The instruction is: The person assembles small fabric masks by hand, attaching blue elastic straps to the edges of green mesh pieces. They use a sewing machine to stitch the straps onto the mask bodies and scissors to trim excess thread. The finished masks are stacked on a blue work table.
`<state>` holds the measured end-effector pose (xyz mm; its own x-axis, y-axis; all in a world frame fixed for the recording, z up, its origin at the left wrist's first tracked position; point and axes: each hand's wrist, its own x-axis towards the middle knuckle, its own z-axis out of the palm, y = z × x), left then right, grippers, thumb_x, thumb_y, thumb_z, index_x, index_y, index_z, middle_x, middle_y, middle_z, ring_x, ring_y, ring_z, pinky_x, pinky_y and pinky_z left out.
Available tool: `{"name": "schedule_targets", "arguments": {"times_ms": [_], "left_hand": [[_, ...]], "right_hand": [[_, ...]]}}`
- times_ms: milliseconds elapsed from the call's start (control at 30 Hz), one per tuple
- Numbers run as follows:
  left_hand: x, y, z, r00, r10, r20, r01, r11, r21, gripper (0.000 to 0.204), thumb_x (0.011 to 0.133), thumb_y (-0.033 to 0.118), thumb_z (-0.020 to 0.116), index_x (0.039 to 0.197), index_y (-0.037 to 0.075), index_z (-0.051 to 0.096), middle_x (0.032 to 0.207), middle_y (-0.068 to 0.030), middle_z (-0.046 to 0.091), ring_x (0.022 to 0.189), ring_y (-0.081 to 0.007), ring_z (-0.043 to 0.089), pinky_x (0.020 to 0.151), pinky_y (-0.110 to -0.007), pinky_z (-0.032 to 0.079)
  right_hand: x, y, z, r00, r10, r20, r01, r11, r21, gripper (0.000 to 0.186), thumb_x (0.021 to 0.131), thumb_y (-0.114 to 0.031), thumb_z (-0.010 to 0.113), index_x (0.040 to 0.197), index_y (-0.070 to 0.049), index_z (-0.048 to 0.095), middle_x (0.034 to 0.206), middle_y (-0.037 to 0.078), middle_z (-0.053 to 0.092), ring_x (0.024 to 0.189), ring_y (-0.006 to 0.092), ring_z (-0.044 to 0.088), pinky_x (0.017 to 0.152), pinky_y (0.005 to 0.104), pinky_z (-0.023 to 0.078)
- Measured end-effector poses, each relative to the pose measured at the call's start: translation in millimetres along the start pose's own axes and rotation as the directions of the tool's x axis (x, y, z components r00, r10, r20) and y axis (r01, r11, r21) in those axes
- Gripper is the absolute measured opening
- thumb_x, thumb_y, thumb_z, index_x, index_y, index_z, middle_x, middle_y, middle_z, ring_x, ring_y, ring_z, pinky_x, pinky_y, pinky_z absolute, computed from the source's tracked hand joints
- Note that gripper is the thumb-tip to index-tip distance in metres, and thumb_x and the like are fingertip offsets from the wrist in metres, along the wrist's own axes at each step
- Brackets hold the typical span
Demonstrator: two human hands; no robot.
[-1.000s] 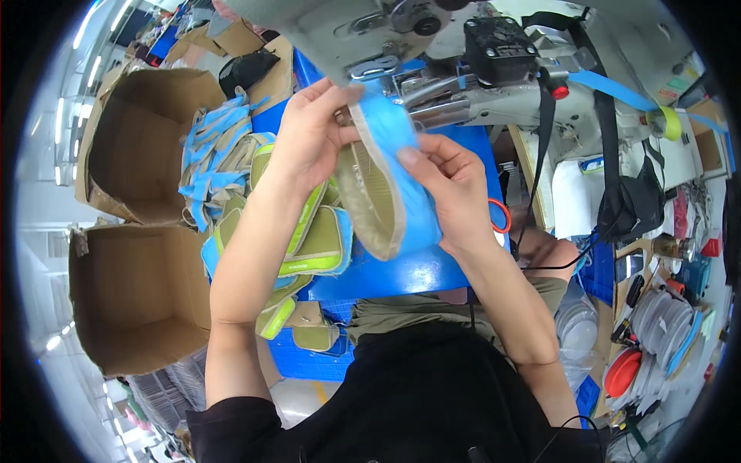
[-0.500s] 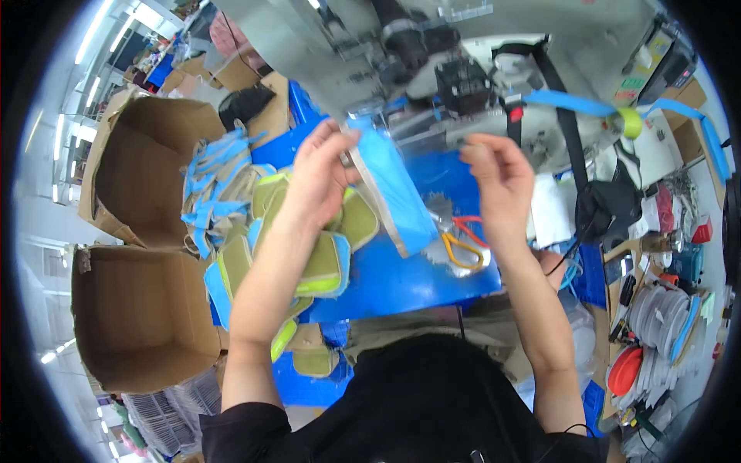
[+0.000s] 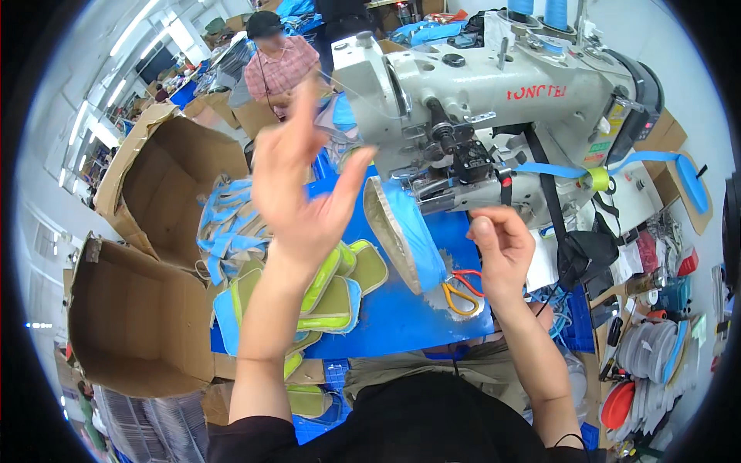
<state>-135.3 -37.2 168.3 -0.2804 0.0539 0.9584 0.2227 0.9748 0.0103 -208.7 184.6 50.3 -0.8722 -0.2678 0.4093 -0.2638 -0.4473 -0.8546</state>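
Observation:
My left hand [image 3: 305,174] is raised in front of the sewing machine [image 3: 471,85], fingers spread and blurred, holding nothing. Below the needle area hangs a blue fabric piece [image 3: 421,235] with a grey-olive side and pale edging; neither hand touches it. To its right, my right hand [image 3: 505,247] has curled fingers and the thumb drawn in; anything between them is hidden. Scissors [image 3: 461,299] with one red and one yellow-orange handle lie by the fabric's lower end. Beneath my left forearm spreads a pile of olive, lime and blue padded pieces [image 3: 332,297].
Two open cardboard boxes [image 3: 139,309] stand on the left, beside a heap of blue-grey strips [image 3: 231,224]. A blue strap [image 3: 552,168] runs across to the machine through a lime roll. Another person [image 3: 282,62] is behind it. Reels [image 3: 652,347] are stacked at right.
My left hand has let go of the blue fabric piece and lifted away, its fingers opening. The right hand stays curled. The view has shifted, showing more of the sewing machine and the other person.

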Motion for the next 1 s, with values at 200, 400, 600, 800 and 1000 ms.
{"name": "schedule_targets", "arguments": {"times_ms": [200,400,600,800,1000], "left_hand": [[11.8,-3.1,9.1,0.979,0.145,0.146,-0.149,0.989,0.016,0.023,0.073,0.007,0.085,0.095,0.01,0.077,0.075,-0.0054,0.059,0.067,-0.0219,0.061,0.059,-0.033,0.047],[-33.3,37.2,-5.4,0.929,0.024,0.369,0.069,0.97,-0.235,0.016,0.073,0.004,0.082,0.085,0.01,0.074,0.073,-0.0056,0.058,0.062,-0.0239,0.059,0.055,-0.036,0.045],[-37.7,49.5,-19.1,0.801,0.268,0.536,-0.188,0.962,-0.199,0.021,0.064,0.006,0.083,0.082,0.012,0.072,0.075,-0.0012,0.055,0.066,-0.0222,0.058,0.055,-0.035,0.044],[33.3,15.3,-14.8,0.881,0.371,0.294,-0.393,0.919,0.016,0.028,0.067,0.008,0.081,0.094,0.014,0.075,0.126,-0.0128,0.064,0.117,-0.0335,0.058,0.094,-0.041,0.049],[70.6,-36.1,21.5,0.674,0.434,0.598,-0.609,0.785,0.116,0.018,0.075,0.007,0.08,0.089,0.011,0.069,0.124,-0.009,0.066,0.124,-0.0293,0.058,0.104,-0.043,0.04]], "right_hand": [[-2.5,-34.0,20.8,0.994,-0.076,0.084,0.078,0.997,-0.024,0.017,0.097,-0.01,0.07,0.109,0.002,0.073,0.096,0.004,0.069,0.083,0.0059,0.062,0.075,0.0213,0.05],[13.8,-48.5,42.0,0.974,0.008,0.228,0.014,0.995,-0.096,0.017,0.093,-0.013,0.074,0.106,-0.001,0.076,0.092,0.006,0.069,0.079,0.0079,0.063,0.07,0.0238,0.05],[37.7,-33.5,55.9,0.759,-0.604,0.242,0.651,0.693,-0.31,0.014,0.078,-0.011,0.081,0.091,-0.007,0.077,0.093,0.007,0.07,0.076,0.0192,0.066,0.066,0.0312,0.054],[44.5,-12.6,44.4,0.637,-0.648,0.416,0.745,0.656,-0.119,0.013,0.082,-0.011,0.079,0.087,-0.005,0.068,0.098,0.01,0.073,0.072,0.0232,0.069,0.062,0.0326,0.055],[26.5,8.9,34.2,0.766,-0.6,0.232,0.642,0.728,-0.239,0.009,0.083,-0.006,0.075,0.086,-0.005,0.067,0.096,0.01,0.072,0.066,0.021,0.068,0.058,0.0318,0.054]]}}
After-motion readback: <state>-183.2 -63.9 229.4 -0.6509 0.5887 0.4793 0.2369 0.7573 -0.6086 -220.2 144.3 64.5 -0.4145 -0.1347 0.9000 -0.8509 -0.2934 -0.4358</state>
